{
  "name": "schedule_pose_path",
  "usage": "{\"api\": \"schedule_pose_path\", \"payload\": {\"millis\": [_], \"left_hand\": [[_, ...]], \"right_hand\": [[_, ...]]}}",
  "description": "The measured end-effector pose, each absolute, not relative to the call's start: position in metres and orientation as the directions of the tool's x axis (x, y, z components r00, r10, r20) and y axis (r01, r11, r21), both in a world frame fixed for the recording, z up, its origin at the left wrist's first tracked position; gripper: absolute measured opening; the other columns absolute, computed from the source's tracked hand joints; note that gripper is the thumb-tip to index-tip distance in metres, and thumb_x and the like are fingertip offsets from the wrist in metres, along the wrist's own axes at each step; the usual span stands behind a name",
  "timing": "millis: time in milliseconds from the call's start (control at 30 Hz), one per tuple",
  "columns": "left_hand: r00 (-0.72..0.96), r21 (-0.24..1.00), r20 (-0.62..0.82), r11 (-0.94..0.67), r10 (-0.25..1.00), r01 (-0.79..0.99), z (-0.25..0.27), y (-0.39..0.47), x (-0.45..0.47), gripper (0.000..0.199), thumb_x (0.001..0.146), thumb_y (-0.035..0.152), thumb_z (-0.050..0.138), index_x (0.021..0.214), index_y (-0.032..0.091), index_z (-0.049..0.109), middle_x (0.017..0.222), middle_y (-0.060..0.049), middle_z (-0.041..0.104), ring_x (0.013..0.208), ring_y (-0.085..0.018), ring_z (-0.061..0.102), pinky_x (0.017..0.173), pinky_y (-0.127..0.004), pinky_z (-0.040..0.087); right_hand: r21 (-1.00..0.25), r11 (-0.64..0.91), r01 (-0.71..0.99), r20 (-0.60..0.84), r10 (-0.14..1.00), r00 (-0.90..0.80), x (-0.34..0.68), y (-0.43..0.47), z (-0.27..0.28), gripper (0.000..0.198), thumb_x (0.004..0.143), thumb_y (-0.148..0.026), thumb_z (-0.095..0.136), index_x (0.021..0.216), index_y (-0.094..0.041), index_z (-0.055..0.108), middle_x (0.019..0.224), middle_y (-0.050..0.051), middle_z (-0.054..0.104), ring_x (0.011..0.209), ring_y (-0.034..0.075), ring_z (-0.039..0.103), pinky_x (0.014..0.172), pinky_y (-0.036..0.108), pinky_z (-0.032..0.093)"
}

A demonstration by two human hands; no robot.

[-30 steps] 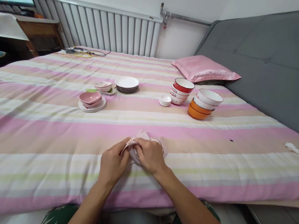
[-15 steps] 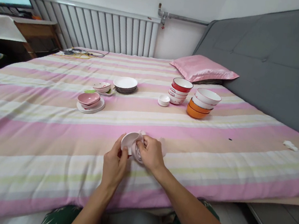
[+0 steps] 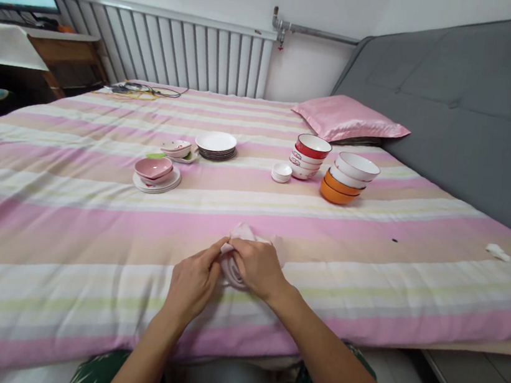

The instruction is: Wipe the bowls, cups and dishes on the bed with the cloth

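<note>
A pale pink cloth (image 3: 244, 233) is bunched up over the striped bedspread, close in front of me. My left hand (image 3: 193, 282) is closed, its thumb and fingertips pinching the left edge of the cloth. From the other side, my right hand (image 3: 260, 270) grips the same cloth with its fingers curled into it. The fingertips of both hands meet at the top of the bundle. The small white dish seen earlier does not show now; cloth and fingers cover that spot.
Beyond my hands stand pink bowls on plates (image 3: 156, 190), heart-patterned dishes (image 3: 176, 146), a plate stack (image 3: 216, 142), small white dishes (image 3: 281, 172), red-and-white bowls (image 3: 312, 147) and orange-and-white bowls (image 3: 340, 193). A pink pillow (image 3: 347, 117) lies farther back. A crumpled white tissue (image 3: 498, 252) is at right.
The white dish in my left hand has gone out of sight behind the cloth. My left hand has turned over, knuckles up, and its fingertips have come in against my right hand.
</note>
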State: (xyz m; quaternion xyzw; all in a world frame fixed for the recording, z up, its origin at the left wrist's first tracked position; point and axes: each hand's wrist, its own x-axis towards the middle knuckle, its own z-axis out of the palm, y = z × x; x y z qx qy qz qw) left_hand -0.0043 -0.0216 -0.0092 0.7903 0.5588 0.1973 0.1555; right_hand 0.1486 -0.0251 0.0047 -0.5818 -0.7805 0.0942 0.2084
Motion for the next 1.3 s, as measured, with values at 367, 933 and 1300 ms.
{"api": "schedule_pose_path", "payload": {"millis": [367,933,1300], "left_hand": [[0.068,0.903,0.191,-0.202,0.979,0.380,-0.023,-0.023,0.007,0.049,0.079,0.038,0.054,0.122,0.016,0.050,0.082,-0.004,0.065,0.059,-0.015,0.063,0.053,-0.025,0.049],[0.219,0.667,0.193,-0.291,0.957,0.686,-0.016,-0.019,-0.005,0.046,0.081,0.017,0.040,0.123,0.025,0.055,0.085,-0.003,0.072,0.072,-0.019,0.066,0.067,-0.029,0.047],[0.083,0.728,0.291,-0.277,0.953,0.628,-0.014,-0.020,-0.002,0.039,0.079,0.030,0.050,0.115,0.019,0.059,0.069,0.000,0.064,0.053,-0.014,0.058,0.055,-0.024,0.044]], "right_hand": [[-0.828,-0.023,0.560,0.122,0.968,0.220,0.145,-0.014,-0.010,0.016,0.084,-0.025,0.048,0.076,-0.019,0.060,0.065,0.000,0.066,0.060,0.013,0.057,0.053,0.020,0.034],[-0.526,0.187,0.830,0.179,0.978,-0.107,0.149,-0.022,0.001,0.020,0.087,-0.018,0.042,0.090,-0.019,0.062,0.077,0.004,0.068,0.071,0.017,0.061,0.063,0.024,0.034],[-0.680,0.088,0.728,0.153,0.988,0.024,0.146,-0.018,-0.002,0.017,0.085,-0.020,0.047,0.077,-0.018,0.061,0.067,0.002,0.065,0.062,0.014,0.057,0.058,0.022,0.034]]}}
